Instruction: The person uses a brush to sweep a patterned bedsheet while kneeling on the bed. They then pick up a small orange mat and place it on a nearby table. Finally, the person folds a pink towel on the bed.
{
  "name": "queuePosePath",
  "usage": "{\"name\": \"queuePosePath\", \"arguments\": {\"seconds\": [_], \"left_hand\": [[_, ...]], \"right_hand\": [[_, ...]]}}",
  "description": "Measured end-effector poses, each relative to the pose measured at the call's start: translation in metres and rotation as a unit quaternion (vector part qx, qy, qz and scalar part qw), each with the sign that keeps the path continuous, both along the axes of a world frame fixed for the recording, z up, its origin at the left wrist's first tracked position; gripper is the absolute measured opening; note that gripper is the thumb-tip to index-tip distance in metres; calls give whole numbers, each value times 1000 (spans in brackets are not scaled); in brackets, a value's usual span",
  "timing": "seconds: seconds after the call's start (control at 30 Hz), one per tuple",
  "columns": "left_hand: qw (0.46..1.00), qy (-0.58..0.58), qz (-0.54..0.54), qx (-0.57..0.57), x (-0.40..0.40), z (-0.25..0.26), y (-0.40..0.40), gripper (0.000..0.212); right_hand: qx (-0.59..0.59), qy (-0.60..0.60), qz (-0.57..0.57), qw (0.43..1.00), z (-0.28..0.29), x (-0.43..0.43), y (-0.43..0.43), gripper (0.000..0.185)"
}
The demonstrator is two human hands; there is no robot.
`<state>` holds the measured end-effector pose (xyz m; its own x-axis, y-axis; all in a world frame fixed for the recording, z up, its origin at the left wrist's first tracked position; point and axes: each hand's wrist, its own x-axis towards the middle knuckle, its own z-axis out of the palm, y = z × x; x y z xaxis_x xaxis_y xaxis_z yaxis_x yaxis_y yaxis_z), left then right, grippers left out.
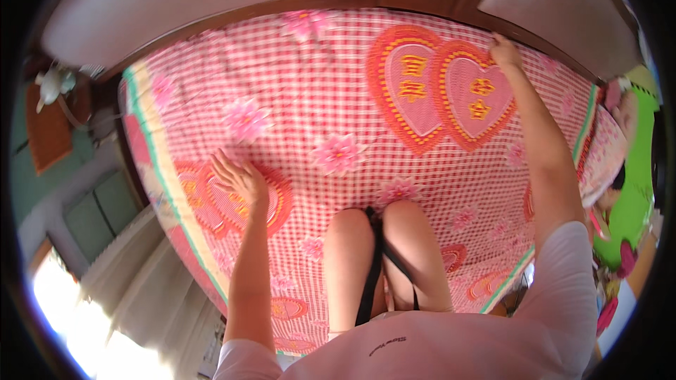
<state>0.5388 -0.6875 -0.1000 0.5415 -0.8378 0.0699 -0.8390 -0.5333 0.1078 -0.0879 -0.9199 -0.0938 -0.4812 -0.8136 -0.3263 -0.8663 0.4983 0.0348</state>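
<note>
A red and white checked bed sheet [296, 111] with pink flowers and paired red hearts covers the bed before me, and my knees rest on it. My left hand [240, 177] lies palm down, fingers spread, over the heart print at the left. At the far right edge, by the headboard, my right hand [504, 53] touches the sheet beside the top of a large heart. Its fingers are bent; whether they pinch the cloth cannot be made out. Small folds run across the sheet's far left part.
A dark wooden headboard [417, 0] with padded panels borders the far side. Left are a green cabinet [100, 211], an orange cloth [48, 126] and a pale curtain [142, 269]. Right, a bright green cloth [636, 184] lies beside a floral fabric [604, 153].
</note>
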Motion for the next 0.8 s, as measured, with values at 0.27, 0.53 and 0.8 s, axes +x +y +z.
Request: {"name": "queuePosePath", "arguments": {"seconds": [0.27, 0.53, 0.8], "left_hand": [[964, -42, 263, -18, 127, -8, 130, 60], [970, -32, 241, -3, 137, -2, 160, 54], [970, -16, 241, 14, 140, 6, 153, 57]], "right_hand": [[20, -704, -373, 605, 29, 243, 129, 14], [312, -741, -339, 489, 79, 552, 159, 17], [147, -879, -198, 409, 184, 847, -14, 65]]}}
